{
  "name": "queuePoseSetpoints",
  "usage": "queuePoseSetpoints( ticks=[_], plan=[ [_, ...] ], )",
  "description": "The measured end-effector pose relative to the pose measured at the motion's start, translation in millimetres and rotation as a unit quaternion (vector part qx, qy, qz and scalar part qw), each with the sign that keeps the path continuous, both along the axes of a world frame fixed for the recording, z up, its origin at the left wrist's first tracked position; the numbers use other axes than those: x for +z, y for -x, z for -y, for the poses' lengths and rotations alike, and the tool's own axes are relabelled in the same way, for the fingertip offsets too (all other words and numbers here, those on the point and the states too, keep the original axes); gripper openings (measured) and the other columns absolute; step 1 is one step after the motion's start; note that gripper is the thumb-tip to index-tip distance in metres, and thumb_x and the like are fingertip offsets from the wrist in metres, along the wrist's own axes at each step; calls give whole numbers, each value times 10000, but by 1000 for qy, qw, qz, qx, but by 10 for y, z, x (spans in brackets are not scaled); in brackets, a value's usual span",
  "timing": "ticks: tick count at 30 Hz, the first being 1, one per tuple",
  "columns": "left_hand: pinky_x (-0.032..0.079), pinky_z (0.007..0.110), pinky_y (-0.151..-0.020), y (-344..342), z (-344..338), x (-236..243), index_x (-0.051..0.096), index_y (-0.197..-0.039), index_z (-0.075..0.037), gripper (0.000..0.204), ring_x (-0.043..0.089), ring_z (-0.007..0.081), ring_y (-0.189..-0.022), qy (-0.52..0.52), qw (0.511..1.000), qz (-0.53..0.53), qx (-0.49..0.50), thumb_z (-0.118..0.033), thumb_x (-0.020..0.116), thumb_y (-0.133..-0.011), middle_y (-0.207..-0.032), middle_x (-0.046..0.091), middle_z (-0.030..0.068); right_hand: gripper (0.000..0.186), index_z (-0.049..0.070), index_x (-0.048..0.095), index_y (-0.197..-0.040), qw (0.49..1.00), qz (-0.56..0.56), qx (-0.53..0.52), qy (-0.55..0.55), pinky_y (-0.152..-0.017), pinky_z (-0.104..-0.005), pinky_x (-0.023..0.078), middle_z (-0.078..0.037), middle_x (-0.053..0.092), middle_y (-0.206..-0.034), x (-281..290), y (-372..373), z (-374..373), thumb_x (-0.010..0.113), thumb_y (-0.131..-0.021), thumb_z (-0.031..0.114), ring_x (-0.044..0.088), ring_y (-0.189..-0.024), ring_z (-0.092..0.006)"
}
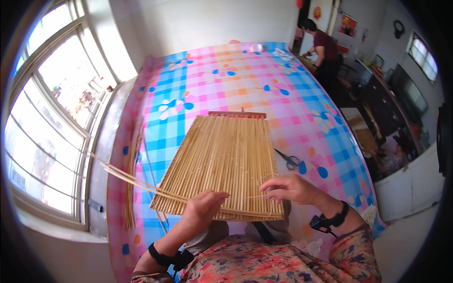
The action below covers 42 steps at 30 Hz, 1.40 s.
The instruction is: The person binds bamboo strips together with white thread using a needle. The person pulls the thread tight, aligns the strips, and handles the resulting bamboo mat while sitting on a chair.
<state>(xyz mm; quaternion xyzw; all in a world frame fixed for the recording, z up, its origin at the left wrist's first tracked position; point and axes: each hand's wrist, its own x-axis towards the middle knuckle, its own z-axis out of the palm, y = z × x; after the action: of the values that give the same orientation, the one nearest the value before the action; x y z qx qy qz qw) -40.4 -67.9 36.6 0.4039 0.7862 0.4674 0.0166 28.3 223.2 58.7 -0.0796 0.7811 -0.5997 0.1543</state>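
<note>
A mat of straw-coloured stalks [222,155], laid side by side and bound with pale thread, slopes over my lap onto the bed. Above its near left corner, my left hand [204,206] is closed around a few long, thin stalks [130,177] that reach out toward the window. From that hand a thin pale strand [247,196] runs across the near part of the mat to my right hand [293,188]. The thumb and fingers there are pinched together over the mat's near right corner, at the strand. Whether it is thread or a stalk end is too fine to tell.
Dark-handled scissors [291,162] lie right of the mat on the checked flowered bed cover [226,85]. Behind the mat's far edge is a reddish wooden bar [237,114]. More loose stalks [130,188] lie at left beside the windowsill [106,141]. Another person [323,49] bends at the far right.
</note>
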Motion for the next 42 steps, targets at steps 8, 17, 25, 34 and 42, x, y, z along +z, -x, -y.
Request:
queuePoseSetpoints(
  ticks=[8,17,25,34,42],
  plan=[
    [493,408,-635,-35,46,-83,652,-1068,-46,214,601,306,-752,38,998,-57,-10,-12,631,-858,-790,584,119,199,46,651,-1071,942,-244,-84,-217,-807,-367,499,-133,625,-992,40,209,-304,646,-904,154,626,-939,-317],
    [440,385,-694,-31,86,-106,611,-1139,-16,377,546,257,-744,76,969,-234,24,18,627,-763,-787,536,68,273,16,625,-1140,966,-112,-163,-166,-806,-307,515,-107,671,-897,-502,500,-604,647,-901,147,658,-864,-183],
    [437,363,-681,-63,90,-146,650,-1129,-31,379,533,236,-754,127,956,-263,-12,-36,629,-751,-760,497,51,403,26,565,-1234,950,-116,-123,-262,-823,-366,516,-182,681,-1005,-462,888,-790,642,-889,221,672,-939,-269],
    [436,407,-628,-29,205,-413,678,-1095,-89,386,529,281,-684,90,959,-269,-23,-55,648,-711,-724,497,70,432,41,566,-1224,939,-173,-152,-255,-855,-402,506,-191,671,-1056,-461,1388,-748,672,-851,233,659,-987,-324],
    [511,393,-706,-83,279,-278,664,-1072,-37,234,595,295,-857,81,985,-146,50,32,555,-877,-942,574,146,318,65,652,-1111,938,-186,-126,-263,-884,-419,493,-183,670,-1031,-523,1418,-667,658,-854,253,645,-996,-318]
  ],
)
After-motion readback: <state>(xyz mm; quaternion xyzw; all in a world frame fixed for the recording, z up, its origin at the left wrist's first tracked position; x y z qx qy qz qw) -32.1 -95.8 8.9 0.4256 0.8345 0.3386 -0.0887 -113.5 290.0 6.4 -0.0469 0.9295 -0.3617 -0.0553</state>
